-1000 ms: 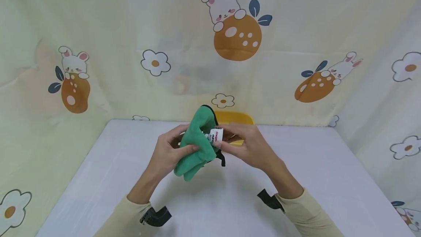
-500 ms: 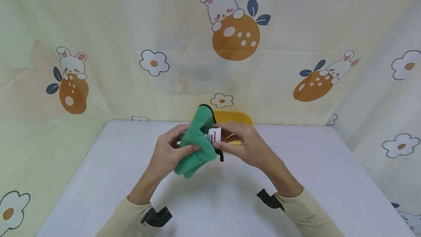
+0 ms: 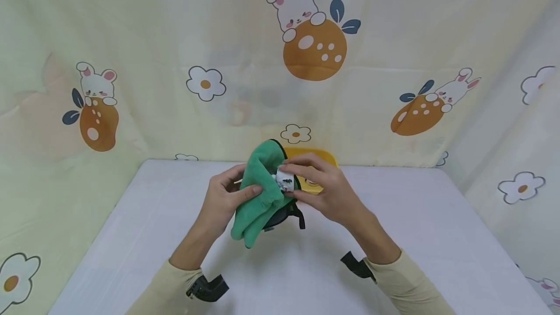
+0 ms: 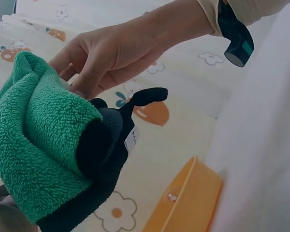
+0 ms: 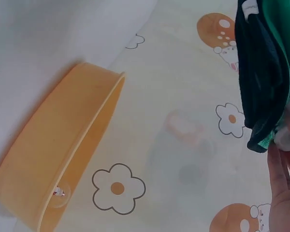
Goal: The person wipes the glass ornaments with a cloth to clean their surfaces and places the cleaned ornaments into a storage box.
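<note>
In the head view, my left hand (image 3: 225, 197) grips a green plush cloth (image 3: 258, 208) with its thumb on top. The cloth has black edging, a dark backing and a black loop. A small white-labelled container (image 3: 286, 180), perhaps a little bottle, pokes out of the cloth's folds. My right hand (image 3: 325, 187) holds it between thumb and fingers. The cloth hides its other end. In the left wrist view, the right hand (image 4: 113, 55) is behind the bunched cloth (image 4: 43, 130). In the right wrist view, the container's clear rounded end (image 5: 286, 137) shows by the fingertips.
A yellow tub (image 3: 319, 155) stands at the back of the white table (image 3: 393, 218), partly behind my right hand. Inside it is a clear round object (image 5: 59, 195) with a small red-and-white part. A patterned curtain (image 3: 245, 38) hangs behind.
My right fingers have shifted on the container, and its label has turned to another side. The cloth's lower part hangs a little lower, showing more dark backing.
</note>
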A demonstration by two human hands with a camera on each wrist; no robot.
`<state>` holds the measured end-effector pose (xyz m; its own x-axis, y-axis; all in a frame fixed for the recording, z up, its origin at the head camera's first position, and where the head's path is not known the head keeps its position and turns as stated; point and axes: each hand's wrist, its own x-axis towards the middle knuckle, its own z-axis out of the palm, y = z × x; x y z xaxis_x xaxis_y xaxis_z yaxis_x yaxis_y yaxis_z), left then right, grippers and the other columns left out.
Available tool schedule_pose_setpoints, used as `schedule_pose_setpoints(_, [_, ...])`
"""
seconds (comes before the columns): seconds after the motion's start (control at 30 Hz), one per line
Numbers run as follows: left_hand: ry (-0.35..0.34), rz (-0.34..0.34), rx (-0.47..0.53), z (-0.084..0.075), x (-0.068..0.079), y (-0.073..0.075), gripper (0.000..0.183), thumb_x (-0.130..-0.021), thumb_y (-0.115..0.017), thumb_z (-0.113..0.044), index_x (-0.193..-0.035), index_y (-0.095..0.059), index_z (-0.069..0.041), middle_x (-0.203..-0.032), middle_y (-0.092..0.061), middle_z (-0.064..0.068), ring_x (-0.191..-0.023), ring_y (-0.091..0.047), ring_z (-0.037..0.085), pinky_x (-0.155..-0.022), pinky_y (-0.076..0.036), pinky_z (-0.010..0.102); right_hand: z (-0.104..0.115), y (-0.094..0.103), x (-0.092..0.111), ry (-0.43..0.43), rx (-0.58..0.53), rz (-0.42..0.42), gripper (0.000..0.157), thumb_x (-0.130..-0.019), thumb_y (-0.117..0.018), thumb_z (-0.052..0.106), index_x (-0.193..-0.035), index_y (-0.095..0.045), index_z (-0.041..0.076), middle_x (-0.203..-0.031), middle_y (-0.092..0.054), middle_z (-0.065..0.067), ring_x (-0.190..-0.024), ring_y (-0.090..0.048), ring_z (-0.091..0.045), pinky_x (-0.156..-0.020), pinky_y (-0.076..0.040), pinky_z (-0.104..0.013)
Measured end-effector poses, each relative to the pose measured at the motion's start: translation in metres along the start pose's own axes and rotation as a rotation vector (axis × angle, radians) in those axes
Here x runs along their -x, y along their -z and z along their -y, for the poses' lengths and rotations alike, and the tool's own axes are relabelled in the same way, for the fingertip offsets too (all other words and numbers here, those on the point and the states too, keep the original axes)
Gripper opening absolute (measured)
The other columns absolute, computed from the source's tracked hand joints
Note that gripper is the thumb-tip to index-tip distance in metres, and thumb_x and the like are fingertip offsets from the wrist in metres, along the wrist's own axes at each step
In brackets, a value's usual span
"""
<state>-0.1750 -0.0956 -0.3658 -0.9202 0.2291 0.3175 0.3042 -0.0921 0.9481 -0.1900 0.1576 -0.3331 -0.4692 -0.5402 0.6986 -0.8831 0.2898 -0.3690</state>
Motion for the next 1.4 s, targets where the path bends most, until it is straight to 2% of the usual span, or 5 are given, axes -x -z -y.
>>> schedule_pose_setpoints(0.2, [0.053,-0.013,0.027,0.0014,0.0004,-0.0004,0.044,-0.091,-0.077,-0.014,-0.132,-0.065,-0.005,-0.123,-0.067,0.016,-0.101,-0.073,0.025,-0.085,-0.062,0.037,-0.0021,-0.001,0.0009,0.09,0.07,-0.001,0.057,-0.075,-0.084,-0.01,-0.127,-0.069,0.007,-0.128,-0.061,-0.014,-0.12,-0.06,-0.029,-0.091,-0.057,-0.022])
schedule_pose_setpoints(0.37, [0.034,-0.003,0.012,0.0031,0.0024,-0.0001,0.045,-0.092,-0.077,-0.014,-0.134,-0.065,-0.008,-0.126,-0.068,0.014,-0.105,-0.072,0.026,-0.086,-0.062,0.039,-0.0021,0.0001,0.0018,0.102,0.095,-0.003,0.062,-0.072,-0.089,-0.004,-0.129,-0.068,0.006,-0.124,-0.065,-0.012,-0.115,-0.064,-0.027,-0.087,-0.058,-0.022])
schedule_pose_setpoints(0.8, [-0.175,0.026,-0.115,0.0014,0.0044,0.0012,0.046,-0.089,-0.078,-0.004,-0.133,-0.066,-0.009,-0.124,-0.069,0.01,-0.101,-0.07,0.023,-0.084,-0.062,0.036,0.0019,-0.0034,0.0062,-0.115,-0.095,-0.004,0.051,-0.078,-0.086,0.0,-0.124,-0.064,0.004,-0.11,-0.071,-0.007,-0.086,-0.072,-0.016,-0.077,-0.063,-0.029])
schedule_pose_setpoints(1.17, [-0.237,0.018,-0.14,0.0031,0.0037,-0.001,0.044,-0.088,-0.077,-0.001,-0.13,-0.068,-0.008,-0.123,-0.069,0.009,-0.104,-0.069,0.022,-0.084,-0.062,0.037,0.0061,-0.0037,0.005,-0.304,-0.141,0.035,0.023,-0.095,-0.071,0.008,-0.117,-0.066,0.004,-0.093,-0.072,-0.001,-0.078,-0.069,-0.009,-0.072,-0.062,-0.027])
schedule_pose_setpoints(1.4, [-0.212,-0.007,-0.139,0.0002,0.003,-0.0005,0.045,-0.087,-0.079,-0.002,-0.13,-0.067,-0.009,-0.123,-0.068,0.008,-0.104,-0.07,0.022,-0.085,-0.062,0.037,0.0058,-0.0036,0.0026,-0.267,-0.126,0.068,0.041,-0.094,-0.073,0.01,-0.133,-0.061,0.009,-0.105,-0.07,0.0,-0.089,-0.069,-0.012,-0.079,-0.062,-0.028])
